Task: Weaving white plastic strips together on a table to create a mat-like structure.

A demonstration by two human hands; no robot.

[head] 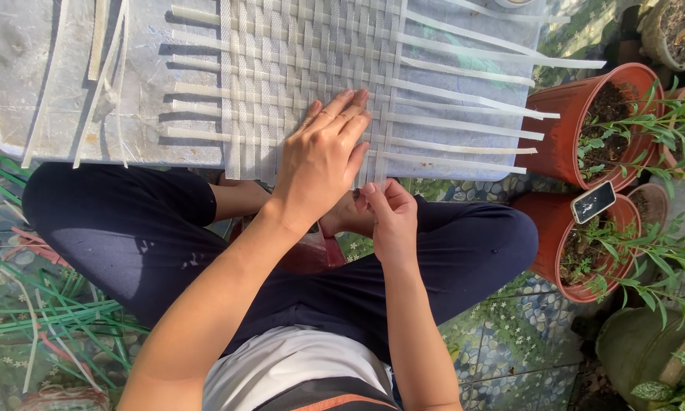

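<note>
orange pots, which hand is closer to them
Right. The right hand pinches a strip end at the woven mat's near edge, closer to the orange pots; the left hand lies flat on the mat, farther away.

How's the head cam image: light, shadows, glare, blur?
Head view: hard daylight; the white strips cast crisp dark shadows on the board, whose left side looks washed out; the left hand on the woven mat and the right hand are sharp; pots lean outward at the frame edge.

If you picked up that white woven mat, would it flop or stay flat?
The woven mat would probably flop, since its thin strips overhang the board's edge. It looks light. The left hand presses it flat while the right hand pinches a strip end.
</note>
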